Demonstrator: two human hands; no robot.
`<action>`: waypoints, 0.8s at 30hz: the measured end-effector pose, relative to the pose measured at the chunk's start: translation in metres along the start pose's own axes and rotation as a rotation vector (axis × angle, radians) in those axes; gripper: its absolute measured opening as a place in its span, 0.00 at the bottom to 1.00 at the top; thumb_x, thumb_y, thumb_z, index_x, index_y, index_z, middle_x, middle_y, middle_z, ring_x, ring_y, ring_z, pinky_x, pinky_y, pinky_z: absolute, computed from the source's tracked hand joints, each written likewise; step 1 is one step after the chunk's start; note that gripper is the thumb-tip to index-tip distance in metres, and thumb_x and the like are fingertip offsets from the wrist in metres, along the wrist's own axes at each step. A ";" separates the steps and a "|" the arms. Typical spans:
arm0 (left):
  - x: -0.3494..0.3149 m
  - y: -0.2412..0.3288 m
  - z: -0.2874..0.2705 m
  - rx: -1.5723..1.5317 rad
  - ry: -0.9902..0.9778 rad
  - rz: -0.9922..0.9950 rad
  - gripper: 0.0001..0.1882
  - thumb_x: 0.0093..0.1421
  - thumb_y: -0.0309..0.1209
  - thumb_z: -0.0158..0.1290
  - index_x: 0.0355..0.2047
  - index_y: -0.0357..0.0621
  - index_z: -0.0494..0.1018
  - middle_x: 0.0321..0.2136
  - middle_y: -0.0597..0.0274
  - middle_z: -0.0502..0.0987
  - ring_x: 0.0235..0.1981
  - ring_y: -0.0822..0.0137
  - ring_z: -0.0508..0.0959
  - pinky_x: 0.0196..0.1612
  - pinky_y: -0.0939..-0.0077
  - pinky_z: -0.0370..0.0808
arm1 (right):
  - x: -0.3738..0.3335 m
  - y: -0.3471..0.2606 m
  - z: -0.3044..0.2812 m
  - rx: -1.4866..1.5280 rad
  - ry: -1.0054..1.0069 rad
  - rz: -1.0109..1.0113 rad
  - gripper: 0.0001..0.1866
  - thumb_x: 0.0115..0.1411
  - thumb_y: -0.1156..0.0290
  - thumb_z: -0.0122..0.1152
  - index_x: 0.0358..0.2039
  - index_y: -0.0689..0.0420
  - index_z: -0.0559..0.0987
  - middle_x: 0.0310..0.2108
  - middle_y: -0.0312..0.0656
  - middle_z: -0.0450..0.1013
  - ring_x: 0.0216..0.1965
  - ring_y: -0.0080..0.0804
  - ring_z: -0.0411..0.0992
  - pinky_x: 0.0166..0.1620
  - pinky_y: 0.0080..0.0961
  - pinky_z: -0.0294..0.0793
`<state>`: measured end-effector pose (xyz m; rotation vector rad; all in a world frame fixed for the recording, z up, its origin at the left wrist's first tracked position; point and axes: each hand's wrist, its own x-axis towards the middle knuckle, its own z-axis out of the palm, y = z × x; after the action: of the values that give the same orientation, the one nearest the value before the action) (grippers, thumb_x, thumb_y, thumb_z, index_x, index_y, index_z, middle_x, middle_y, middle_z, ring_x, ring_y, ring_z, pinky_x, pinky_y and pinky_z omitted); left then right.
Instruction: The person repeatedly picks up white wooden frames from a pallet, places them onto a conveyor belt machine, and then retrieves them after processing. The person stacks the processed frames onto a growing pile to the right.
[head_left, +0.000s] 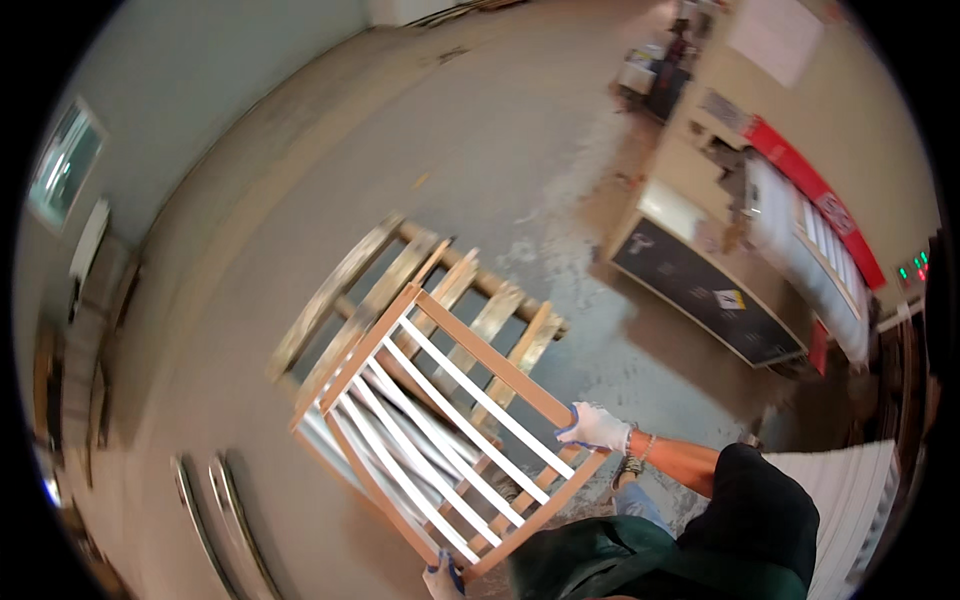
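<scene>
I hold a rectangular slatted frame (497, 362) with brown rails and white slats, tilted over a wooden pallet. My right hand (597, 428), in a white glove with blue on it, is closed on the frame's right corner. My left hand (444, 580), gloved too, grips the near left corner at the picture's lower edge; only part of it shows. Below the held frame lie more brown edges and white slats (372, 395), seemingly another frame on the pallet (358, 262). The held frame partly hides them, and I cannot tell whether they touch it.
Two curved metal bars (236, 520) run along the floor at the lower left. To the right stands a machine (700, 290) with a dark panel, a red bar (815, 200) and a slatted piece. White slatted material (835, 500) is close by my right side. A wall (220, 70) bounds the left.
</scene>
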<state>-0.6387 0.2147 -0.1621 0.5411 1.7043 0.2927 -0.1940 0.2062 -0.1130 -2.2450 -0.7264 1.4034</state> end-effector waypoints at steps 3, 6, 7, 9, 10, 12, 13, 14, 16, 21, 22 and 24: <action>-0.051 0.020 0.049 -0.020 -0.076 0.218 0.14 0.62 0.39 0.64 0.30 0.42 0.77 0.20 0.70 0.72 0.18 0.76 0.65 0.18 0.74 0.59 | -0.076 0.069 -0.058 0.088 0.201 -0.023 0.23 0.50 0.58 0.77 0.40 0.59 0.79 0.29 0.42 0.80 0.25 0.25 0.76 0.27 0.25 0.75; -0.122 0.061 0.109 0.052 -0.237 0.354 0.13 0.62 0.37 0.64 0.30 0.42 0.76 0.22 0.70 0.74 0.17 0.78 0.65 0.16 0.75 0.56 | -0.160 0.111 -0.117 0.099 0.399 -0.014 0.25 0.50 0.57 0.76 0.42 0.60 0.79 0.33 0.46 0.80 0.30 0.31 0.78 0.34 0.28 0.77; -0.136 0.061 0.134 0.000 -0.245 0.366 0.15 0.61 0.39 0.66 0.25 0.43 0.76 0.19 0.71 0.72 0.14 0.78 0.62 0.15 0.74 0.53 | -0.187 0.134 -0.133 0.087 0.488 -0.043 0.26 0.50 0.57 0.76 0.43 0.61 0.79 0.33 0.47 0.80 0.32 0.34 0.79 0.37 0.29 0.78; -0.137 0.057 0.165 0.101 -0.373 0.478 0.12 0.62 0.32 0.61 0.40 0.35 0.76 0.24 0.68 0.74 0.20 0.75 0.70 0.22 0.78 0.65 | -0.233 0.176 -0.156 0.156 0.633 -0.062 0.26 0.51 0.58 0.75 0.43 0.62 0.78 0.33 0.47 0.81 0.32 0.36 0.80 0.38 0.30 0.78; -0.122 0.051 0.181 0.210 -0.347 0.504 0.12 0.62 0.31 0.60 0.41 0.34 0.77 0.24 0.70 0.74 0.20 0.77 0.69 0.23 0.78 0.64 | -0.254 0.198 -0.165 0.231 0.698 -0.054 0.26 0.51 0.59 0.75 0.44 0.62 0.78 0.32 0.47 0.81 0.32 0.35 0.80 0.38 0.30 0.79; -0.172 0.081 0.239 0.505 -0.399 0.659 0.13 0.61 0.30 0.61 0.40 0.30 0.76 0.24 0.67 0.75 0.23 0.76 0.71 0.26 0.78 0.68 | -0.294 0.246 -0.182 0.389 0.838 -0.017 0.26 0.51 0.60 0.75 0.44 0.63 0.79 0.31 0.46 0.81 0.31 0.33 0.80 0.38 0.30 0.79; -0.183 0.084 0.267 0.539 -0.440 0.712 0.13 0.61 0.31 0.61 0.39 0.31 0.77 0.23 0.68 0.74 0.23 0.76 0.71 0.25 0.78 0.67 | -0.309 0.274 -0.190 0.405 0.884 -0.002 0.23 0.51 0.64 0.74 0.43 0.64 0.79 0.30 0.45 0.80 0.30 0.28 0.80 0.36 0.28 0.79; -0.195 0.083 0.292 0.566 -0.473 0.751 0.13 0.61 0.31 0.61 0.38 0.32 0.77 0.22 0.68 0.74 0.22 0.76 0.70 0.24 0.78 0.66 | -0.327 0.289 -0.198 0.487 0.919 0.007 0.22 0.52 0.65 0.74 0.42 0.65 0.79 0.30 0.44 0.80 0.30 0.27 0.80 0.35 0.27 0.78; -0.253 0.096 0.338 0.576 -0.601 0.690 0.12 0.61 0.32 0.62 0.38 0.36 0.77 0.22 0.68 0.75 0.20 0.77 0.70 0.23 0.79 0.65 | -0.358 0.315 -0.207 0.666 0.988 0.022 0.19 0.53 0.68 0.73 0.41 0.66 0.79 0.30 0.44 0.80 0.29 0.25 0.79 0.35 0.25 0.78; -0.333 0.079 0.438 0.802 -0.750 0.682 0.12 0.61 0.35 0.63 0.38 0.41 0.77 0.21 0.71 0.75 0.18 0.79 0.71 0.20 0.81 0.66 | -0.413 0.399 -0.213 1.004 1.115 -0.014 0.09 0.54 0.76 0.67 0.35 0.64 0.78 0.23 0.37 0.75 0.21 0.22 0.72 0.26 0.23 0.71; -0.344 0.073 0.455 0.823 -0.776 0.683 0.12 0.61 0.35 0.63 0.38 0.41 0.77 0.21 0.70 0.75 0.18 0.79 0.71 0.20 0.81 0.66 | -0.417 0.414 -0.215 1.036 1.136 -0.002 0.09 0.54 0.76 0.67 0.35 0.64 0.78 0.23 0.37 0.75 0.22 0.22 0.73 0.26 0.23 0.71; -0.352 0.061 0.487 0.873 -0.832 0.671 0.11 0.61 0.36 0.62 0.37 0.42 0.77 0.21 0.70 0.75 0.18 0.79 0.71 0.20 0.81 0.65 | -0.431 0.433 -0.217 1.101 1.179 0.037 0.08 0.55 0.76 0.67 0.34 0.64 0.79 0.23 0.37 0.75 0.22 0.23 0.73 0.26 0.22 0.72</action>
<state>-0.1075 0.0397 0.0670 1.6234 0.7170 -0.2277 -0.0588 -0.4116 0.0309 -1.6441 0.4177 0.1243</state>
